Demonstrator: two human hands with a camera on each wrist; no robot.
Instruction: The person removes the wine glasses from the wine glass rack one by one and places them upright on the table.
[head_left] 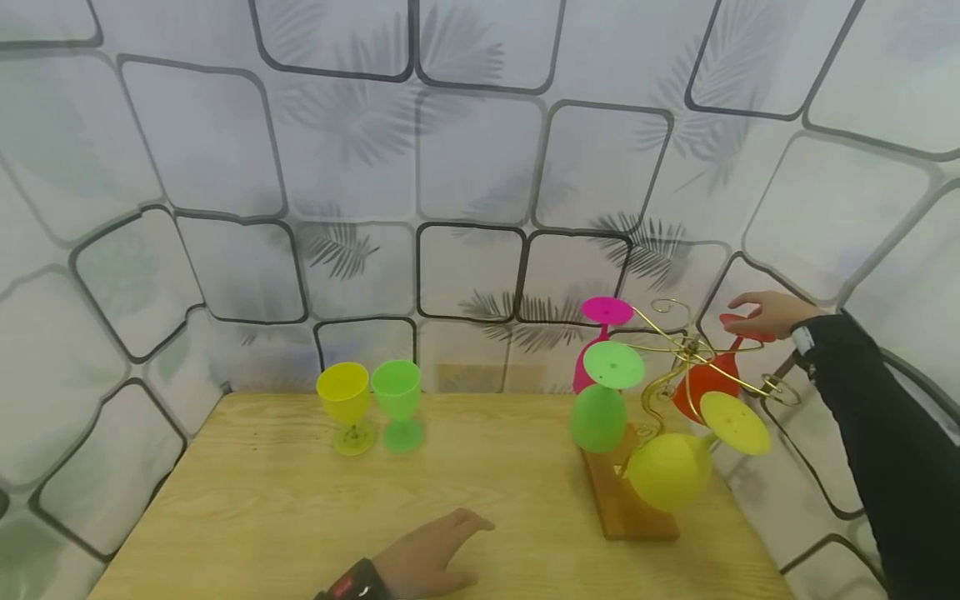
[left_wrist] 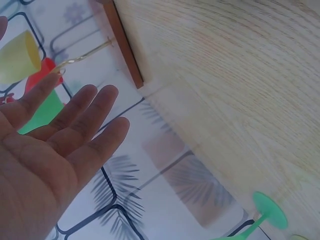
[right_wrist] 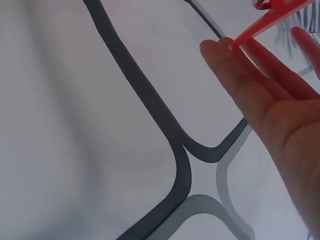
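A gold wire rack on a wooden base holds goblets upside down by their feet: pink, green, yellow and red. My right hand is at the foot of the red goblet, on the rack's far right side. In the right wrist view its fingers are nearly straight, against or just beside the red foot. My left hand hovers over the table's near side, fingers extended and holding nothing; its bare palm shows in the left wrist view.
A yellow goblet and a green goblet stand upright side by side at the table's back left. The wooden table meets a patterned wall covering behind and on both sides.
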